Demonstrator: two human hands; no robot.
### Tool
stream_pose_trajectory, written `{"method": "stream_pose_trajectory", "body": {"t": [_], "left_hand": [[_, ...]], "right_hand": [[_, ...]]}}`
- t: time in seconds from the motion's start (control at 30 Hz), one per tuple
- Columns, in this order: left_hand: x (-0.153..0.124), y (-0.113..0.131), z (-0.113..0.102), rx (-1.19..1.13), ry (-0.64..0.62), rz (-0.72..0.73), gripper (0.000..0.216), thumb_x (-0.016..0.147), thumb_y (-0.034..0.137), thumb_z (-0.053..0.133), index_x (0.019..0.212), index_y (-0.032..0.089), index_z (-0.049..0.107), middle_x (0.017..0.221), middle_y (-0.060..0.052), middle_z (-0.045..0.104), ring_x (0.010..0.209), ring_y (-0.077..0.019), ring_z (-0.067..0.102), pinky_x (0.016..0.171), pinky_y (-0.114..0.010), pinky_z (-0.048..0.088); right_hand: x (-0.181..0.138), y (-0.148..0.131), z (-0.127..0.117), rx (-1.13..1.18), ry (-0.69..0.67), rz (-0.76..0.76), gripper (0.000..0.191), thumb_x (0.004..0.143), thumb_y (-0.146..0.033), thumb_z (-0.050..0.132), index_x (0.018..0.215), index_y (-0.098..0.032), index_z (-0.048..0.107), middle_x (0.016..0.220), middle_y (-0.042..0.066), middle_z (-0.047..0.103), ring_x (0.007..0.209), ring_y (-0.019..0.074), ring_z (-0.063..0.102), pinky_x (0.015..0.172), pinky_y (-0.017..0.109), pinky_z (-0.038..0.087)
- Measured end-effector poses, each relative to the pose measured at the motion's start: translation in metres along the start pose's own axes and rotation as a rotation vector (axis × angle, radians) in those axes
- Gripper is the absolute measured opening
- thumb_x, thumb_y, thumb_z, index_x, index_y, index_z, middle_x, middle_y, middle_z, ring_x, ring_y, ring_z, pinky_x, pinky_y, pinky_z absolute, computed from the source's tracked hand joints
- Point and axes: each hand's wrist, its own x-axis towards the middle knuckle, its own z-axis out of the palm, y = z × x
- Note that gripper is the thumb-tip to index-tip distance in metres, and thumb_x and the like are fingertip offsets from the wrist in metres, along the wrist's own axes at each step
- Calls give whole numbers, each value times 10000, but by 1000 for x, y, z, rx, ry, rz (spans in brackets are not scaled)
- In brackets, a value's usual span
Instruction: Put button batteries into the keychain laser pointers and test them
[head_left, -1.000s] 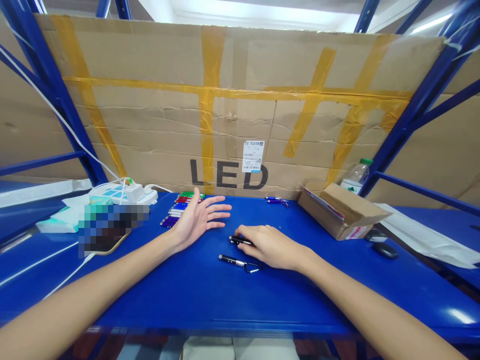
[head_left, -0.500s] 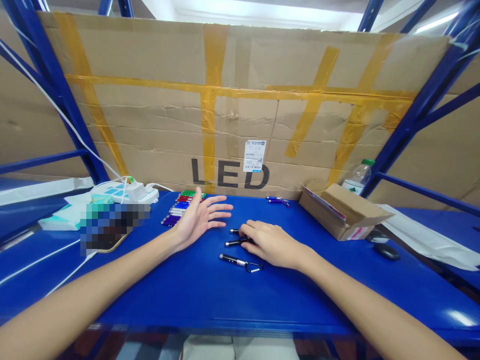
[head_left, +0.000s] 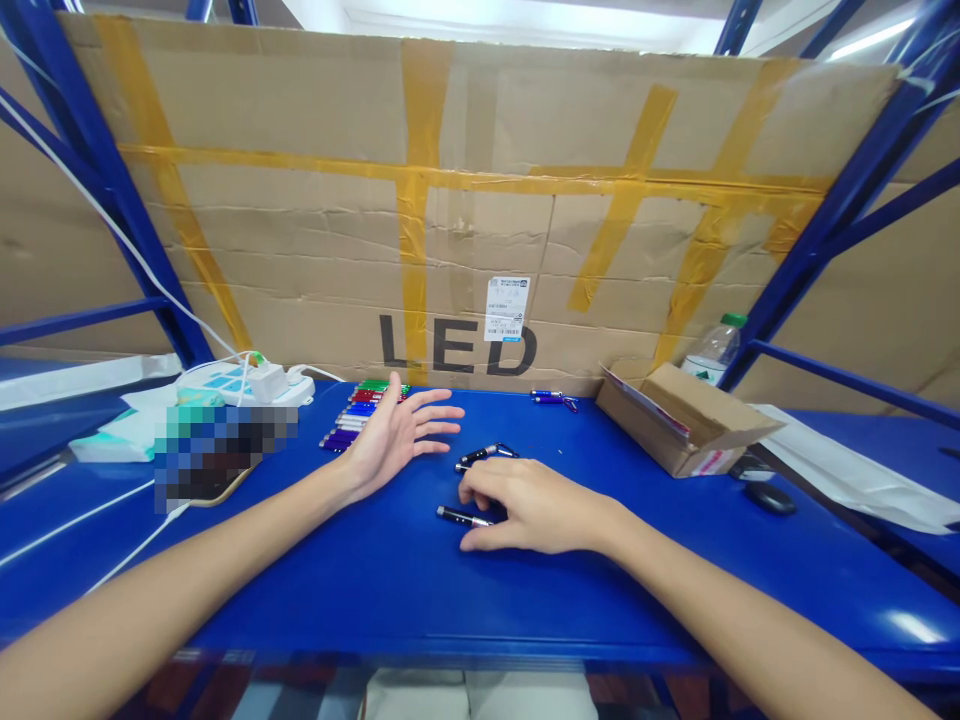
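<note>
My left hand [head_left: 401,430] is held with its fingers spread, above the blue table and beside a row of colored penlights [head_left: 346,428], partly covering them. My right hand [head_left: 540,505] hovers low over a group of black penlights. Its thumb and index finger are apart, on either side of the nearest black penlight [head_left: 454,515], whose clip end is hidden under the hand. Another black penlight lies mostly beneath the fingers, with only its tip showing. Just beyond the knuckles rests a third black penlight [head_left: 474,456] with a carabiner clip.
Blue penlights [head_left: 551,397] lie at the back by the large cardboard sheet [head_left: 337,250]. An open carton [head_left: 686,425], a black mouse [head_left: 770,497] and a bottle [head_left: 716,352] are on the right. At left are a power strip [head_left: 225,382], a partly blurred phone [head_left: 229,485] and cables.
My right hand has shifted toward me, from the farther black penlights to the nearest one, and its thumb and index finger have spread. My left hand stays in place.
</note>
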Motion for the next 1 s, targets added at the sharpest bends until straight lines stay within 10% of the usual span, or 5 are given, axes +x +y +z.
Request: {"method": "stream_pose_trajectory", "body": {"t": [0.2,1.0], "left_hand": [[-2,2,2,-53,-32,0,821,1038,787,355,1442,129,636,1430,-237,685,1201,-337,687,909,-406,575],[-1,2,1,-9,-35,-28,858,1028,820,313,1387,137,688,1347,-217,727,1137,-314,714,899,-383,576]], "right_hand": [[0,0,1,63,-43,-60,101,1065,-292,646,1008,-216,609,986,27,664,904,193,596,843,317,472],[1,3,3,183,316,59,191,1114,-256,391,1228,-237,543,1248,94,685,1101,223,628,984,385,475]]}}
